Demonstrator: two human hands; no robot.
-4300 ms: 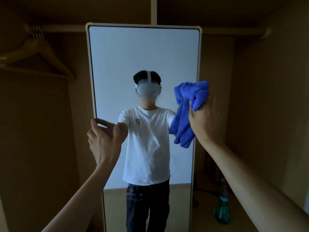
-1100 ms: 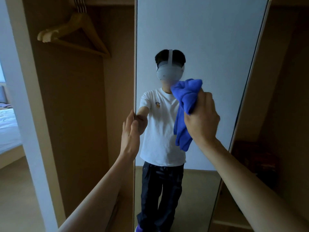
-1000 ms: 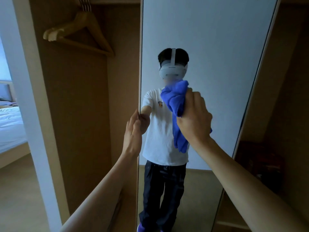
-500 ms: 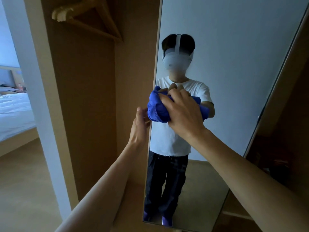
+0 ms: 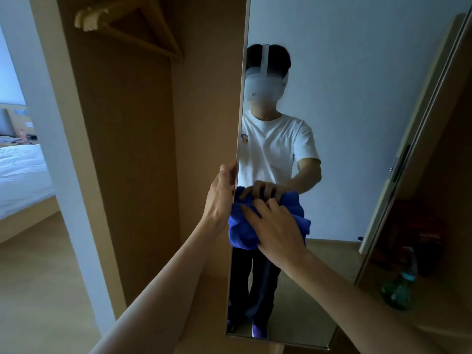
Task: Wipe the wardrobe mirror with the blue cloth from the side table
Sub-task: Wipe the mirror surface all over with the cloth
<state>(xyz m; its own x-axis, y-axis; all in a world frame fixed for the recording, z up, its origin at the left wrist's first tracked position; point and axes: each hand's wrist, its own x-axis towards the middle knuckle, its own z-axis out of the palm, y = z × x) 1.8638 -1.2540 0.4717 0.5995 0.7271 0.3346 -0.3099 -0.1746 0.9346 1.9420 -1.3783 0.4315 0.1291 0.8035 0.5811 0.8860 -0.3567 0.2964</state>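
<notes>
The tall wardrobe mirror (image 5: pixel 357 123) stands angled toward me, its left edge running down the middle of the view, and it reflects me. My left hand (image 5: pixel 221 198) holds that left edge at about waist height. My right hand (image 5: pixel 278 228) grips the bunched blue cloth (image 5: pixel 241 233) and presses it against the glass right beside the left hand. Part of the cloth hangs below my palm.
A wooden hanger (image 5: pixel 132 24) hangs in the wardrobe at the upper left, in front of the brown back panel (image 5: pixel 127 149). A bed with white sheets (image 5: pixel 20 175) lies far left beyond a white wall edge (image 5: pixel 51 123). A green bottle (image 5: pixel 398 290) stands on the floor at the lower right.
My right hand has carried the cloth from the mirror's right side across and down the glass to its left edge. The left hand has kept its hold on the edge as the mirror swung.
</notes>
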